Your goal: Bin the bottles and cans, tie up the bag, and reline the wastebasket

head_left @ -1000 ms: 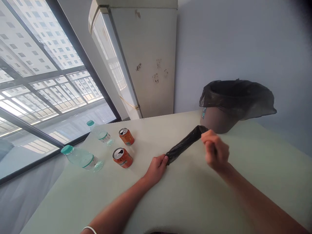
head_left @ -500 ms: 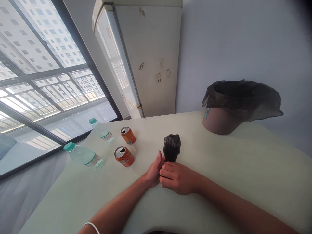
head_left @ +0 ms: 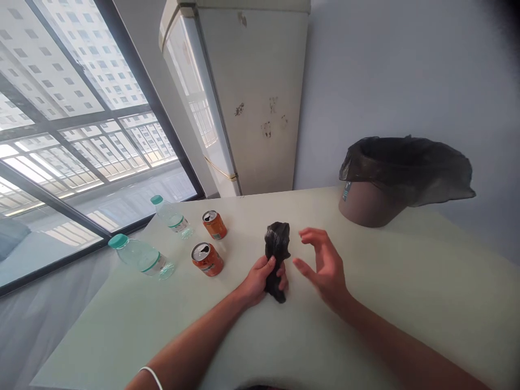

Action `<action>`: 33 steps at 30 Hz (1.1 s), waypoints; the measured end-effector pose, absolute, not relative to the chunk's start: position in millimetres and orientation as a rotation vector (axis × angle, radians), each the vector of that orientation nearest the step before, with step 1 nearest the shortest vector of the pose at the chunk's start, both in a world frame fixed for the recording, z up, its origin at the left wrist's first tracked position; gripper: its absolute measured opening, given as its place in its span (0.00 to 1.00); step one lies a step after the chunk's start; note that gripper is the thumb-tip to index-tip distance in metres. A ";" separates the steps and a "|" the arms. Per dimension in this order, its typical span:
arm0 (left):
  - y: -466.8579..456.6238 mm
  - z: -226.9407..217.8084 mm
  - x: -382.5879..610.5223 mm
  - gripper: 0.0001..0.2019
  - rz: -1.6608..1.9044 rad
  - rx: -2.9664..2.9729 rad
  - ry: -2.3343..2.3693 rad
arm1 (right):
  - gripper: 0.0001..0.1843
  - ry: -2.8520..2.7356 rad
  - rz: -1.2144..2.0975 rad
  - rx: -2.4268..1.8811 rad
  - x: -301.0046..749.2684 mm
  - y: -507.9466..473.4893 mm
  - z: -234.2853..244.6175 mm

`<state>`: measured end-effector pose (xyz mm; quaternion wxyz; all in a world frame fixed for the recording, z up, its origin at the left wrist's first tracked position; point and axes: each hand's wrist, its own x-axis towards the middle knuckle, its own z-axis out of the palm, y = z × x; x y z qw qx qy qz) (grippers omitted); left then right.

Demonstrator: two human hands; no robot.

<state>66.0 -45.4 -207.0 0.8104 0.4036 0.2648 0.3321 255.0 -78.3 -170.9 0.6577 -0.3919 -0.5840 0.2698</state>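
Masking middle of black bag point(head_left: 277, 242): left hand point(head_left: 260, 276)

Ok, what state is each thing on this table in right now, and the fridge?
black bag, bunched up, gripped by left hand
right hand, open, beside it, not touching
near can, upright, opened
far can, upright, opened
near bottle, capped
far bottle, capped
bin, upright, lined
fridge, door shut

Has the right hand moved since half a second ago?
Yes. The right hand let go of the black bag and shifted right, toward the bin, now open.
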 end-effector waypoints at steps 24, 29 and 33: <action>-51.5 -193.6 68.0 0.28 0.243 1.149 0.460 | 0.22 -0.415 1.674 -0.578 248.0 -66.5 -170.3; -52.3 -193.6 69.8 0.29 0.241 1.231 0.459 | 0.27 -0.324 1.638 -0.625 252.9 -64.0 -169.0; -51.7 -192.4 70.4 0.29 0.247 1.302 0.411 | 0.33 -0.271 1.596 -0.735 253.0 -63.8 -166.8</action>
